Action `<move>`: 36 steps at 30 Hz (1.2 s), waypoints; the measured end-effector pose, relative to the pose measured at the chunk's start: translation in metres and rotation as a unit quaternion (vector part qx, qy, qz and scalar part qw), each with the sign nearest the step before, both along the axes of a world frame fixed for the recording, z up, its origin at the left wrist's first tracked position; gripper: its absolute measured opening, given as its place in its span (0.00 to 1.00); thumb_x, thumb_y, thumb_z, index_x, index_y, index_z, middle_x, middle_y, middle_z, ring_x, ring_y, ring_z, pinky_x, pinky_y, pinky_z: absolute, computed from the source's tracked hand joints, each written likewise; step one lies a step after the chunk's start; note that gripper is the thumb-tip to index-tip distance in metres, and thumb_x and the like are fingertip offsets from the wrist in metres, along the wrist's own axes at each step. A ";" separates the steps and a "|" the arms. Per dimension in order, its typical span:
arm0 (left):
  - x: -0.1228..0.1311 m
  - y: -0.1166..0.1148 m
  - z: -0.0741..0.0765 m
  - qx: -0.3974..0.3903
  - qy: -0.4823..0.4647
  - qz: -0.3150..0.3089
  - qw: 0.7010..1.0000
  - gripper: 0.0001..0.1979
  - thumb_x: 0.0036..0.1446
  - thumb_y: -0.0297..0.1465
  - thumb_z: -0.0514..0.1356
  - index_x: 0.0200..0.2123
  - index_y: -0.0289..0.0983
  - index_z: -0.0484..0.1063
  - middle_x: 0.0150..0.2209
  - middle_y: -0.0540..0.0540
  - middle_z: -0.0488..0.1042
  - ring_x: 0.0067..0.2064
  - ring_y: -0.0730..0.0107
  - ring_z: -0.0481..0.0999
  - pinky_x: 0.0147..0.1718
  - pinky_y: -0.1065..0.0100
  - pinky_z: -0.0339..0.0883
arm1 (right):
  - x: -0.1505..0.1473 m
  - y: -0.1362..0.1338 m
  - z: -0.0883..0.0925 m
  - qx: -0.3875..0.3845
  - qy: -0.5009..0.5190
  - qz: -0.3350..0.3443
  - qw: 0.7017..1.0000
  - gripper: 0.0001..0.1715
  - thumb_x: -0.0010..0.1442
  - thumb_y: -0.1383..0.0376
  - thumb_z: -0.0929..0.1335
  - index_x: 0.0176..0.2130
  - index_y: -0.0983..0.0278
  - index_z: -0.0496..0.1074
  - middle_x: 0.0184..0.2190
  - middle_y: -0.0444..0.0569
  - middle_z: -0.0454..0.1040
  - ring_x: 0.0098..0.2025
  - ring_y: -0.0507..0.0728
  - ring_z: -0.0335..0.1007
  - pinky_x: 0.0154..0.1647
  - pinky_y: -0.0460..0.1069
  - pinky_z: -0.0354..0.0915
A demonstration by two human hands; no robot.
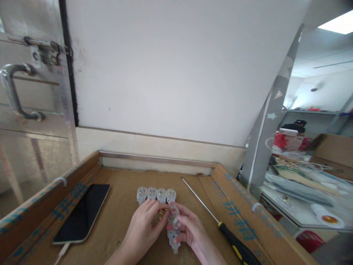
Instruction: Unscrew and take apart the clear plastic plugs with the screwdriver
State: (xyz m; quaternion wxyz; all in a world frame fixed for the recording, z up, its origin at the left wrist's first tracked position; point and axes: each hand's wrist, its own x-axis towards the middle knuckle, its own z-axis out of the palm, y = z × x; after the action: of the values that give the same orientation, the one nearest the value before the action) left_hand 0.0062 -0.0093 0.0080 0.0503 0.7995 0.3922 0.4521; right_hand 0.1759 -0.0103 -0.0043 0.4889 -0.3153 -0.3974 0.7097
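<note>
Several clear plastic plugs [141, 193] with metal pins stand in a row on the cardboard, just beyond my hands. My right hand [193, 228] is closed around a clear plastic plug piece [174, 211], held up in front of the row. From the left, my left hand [146, 224] comes in with its thumb and fingers pinched at the piece's side. A small brass-coloured part [161, 212] shows at those fingertips; its exact shape is mostly hidden. Below the right fingers there is another clear plug piece [173, 241], partly covered by them.
A cardboard-lined tray [124, 184] with raised sides surrounds the work. To the left lies a black phone [84, 213] with a white cable [63, 252]. On the right is a yellow-and-black screwdriver [234, 243]. Beyond stands a cluttered table [292, 209]; a person [296, 127] is in the background.
</note>
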 end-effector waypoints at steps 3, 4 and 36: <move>0.001 0.000 0.000 0.000 0.003 0.001 1.000 0.05 0.59 0.29 0.54 0.36 0.42 0.70 0.30 0.50 0.74 0.33 0.68 0.72 0.33 0.68 0.65 | 0.000 0.001 0.000 -0.008 -0.009 -0.001 1.000 0.30 0.42 0.57 0.76 0.44 0.64 0.72 0.37 0.52 0.75 0.30 0.57 0.75 0.18 0.43 0.69; 0.001 0.000 0.000 -0.001 0.005 0.000 1.000 0.05 0.59 0.29 0.54 0.36 0.42 0.70 0.31 0.50 0.74 0.34 0.68 0.72 0.33 0.68 0.65 | 0.000 0.001 0.000 -0.009 -0.013 -0.001 1.000 0.30 0.41 0.56 0.76 0.44 0.64 0.72 0.37 0.52 0.75 0.30 0.57 0.75 0.18 0.43 0.68; 0.001 -0.002 0.002 -0.002 0.014 -0.014 1.000 0.08 0.60 0.27 0.52 0.40 0.42 0.68 0.33 0.49 0.75 0.36 0.67 0.73 0.36 0.66 0.67 | -0.001 0.000 -0.001 0.006 -0.032 -0.035 0.999 0.30 0.43 0.56 0.75 0.45 0.65 0.71 0.37 0.52 0.75 0.30 0.56 0.74 0.18 0.42 0.68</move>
State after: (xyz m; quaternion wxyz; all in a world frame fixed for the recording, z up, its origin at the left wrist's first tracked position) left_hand 0.0071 -0.0114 0.0096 0.0527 0.8111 0.3828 0.4391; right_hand 0.1750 -0.0104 -0.0048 0.5023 -0.3487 -0.4055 0.6794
